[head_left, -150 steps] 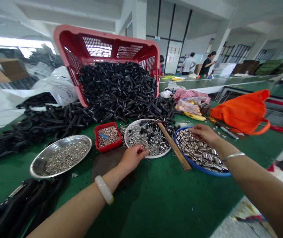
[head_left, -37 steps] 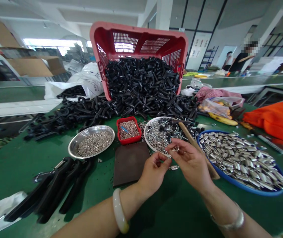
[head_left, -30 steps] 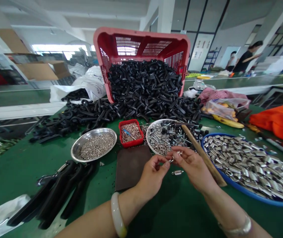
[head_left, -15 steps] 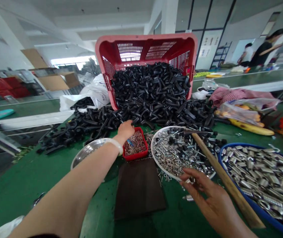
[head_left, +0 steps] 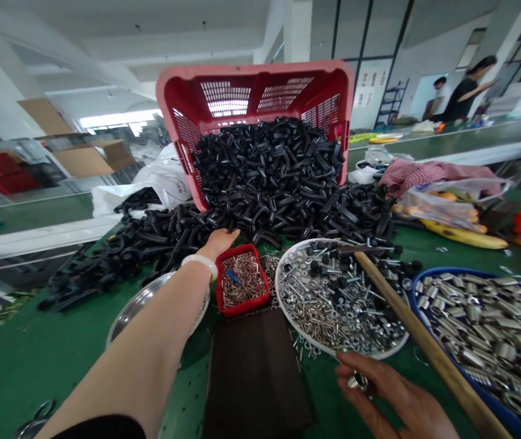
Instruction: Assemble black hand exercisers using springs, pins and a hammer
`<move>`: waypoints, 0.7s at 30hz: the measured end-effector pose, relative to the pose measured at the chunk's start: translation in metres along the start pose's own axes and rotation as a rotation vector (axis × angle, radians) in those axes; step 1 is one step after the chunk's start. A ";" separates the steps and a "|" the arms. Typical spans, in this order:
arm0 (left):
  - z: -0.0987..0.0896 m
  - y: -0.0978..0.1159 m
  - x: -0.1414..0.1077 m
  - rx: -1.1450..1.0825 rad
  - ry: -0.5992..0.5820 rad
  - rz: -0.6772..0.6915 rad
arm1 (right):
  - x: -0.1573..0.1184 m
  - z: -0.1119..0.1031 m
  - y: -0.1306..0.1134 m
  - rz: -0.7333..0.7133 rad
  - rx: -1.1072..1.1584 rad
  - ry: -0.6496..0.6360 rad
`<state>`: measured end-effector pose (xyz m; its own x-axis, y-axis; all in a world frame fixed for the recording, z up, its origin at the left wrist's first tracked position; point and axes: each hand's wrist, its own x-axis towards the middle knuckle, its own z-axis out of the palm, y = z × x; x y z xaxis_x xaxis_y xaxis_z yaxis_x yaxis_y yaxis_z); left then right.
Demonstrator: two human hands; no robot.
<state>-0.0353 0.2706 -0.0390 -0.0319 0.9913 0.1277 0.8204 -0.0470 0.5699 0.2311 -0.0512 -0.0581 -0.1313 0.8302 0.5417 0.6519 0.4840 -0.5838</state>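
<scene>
My left hand (head_left: 220,240) reaches forward to the near edge of a heap of black curved plastic parts (head_left: 269,164), just behind a red tray (head_left: 267,292) of copper-coloured pins. Its thumb shows, but the other fingers are hidden, so whether it grips a part is unclear. Low on the right, my right hand (head_left: 392,393) holds a small metal coil spring (head_left: 357,381) between thumb and fingers. That hand is close to the front rim of a round white tray (head_left: 294,326) holding bolts, nuts, pins and black-headed screws.
A tipped red crate (head_left: 255,70) backs the heap. A wooden-handled hammer (head_left: 425,341) lies across the white tray's right side, beside a blue tray (head_left: 418,305) of springs. In front is a dark block (head_left: 255,378); a metal bowl (head_left: 123,314) sits left. Two people stand far back right.
The view has shifted, so the trays appear lower. My left hand stays by the black parts. My right hand has come nearer me, still holding the spring.
</scene>
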 end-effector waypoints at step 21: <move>-0.007 0.072 -0.261 -1.016 -0.759 -0.383 | 0.040 0.006 -0.041 0.186 0.411 0.039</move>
<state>0.0279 0.0080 -0.0255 0.4338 0.7686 -0.4701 0.0312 0.5086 0.8604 0.1949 -0.0362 -0.0163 -0.0068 0.9062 0.4227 0.3095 0.4039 -0.8609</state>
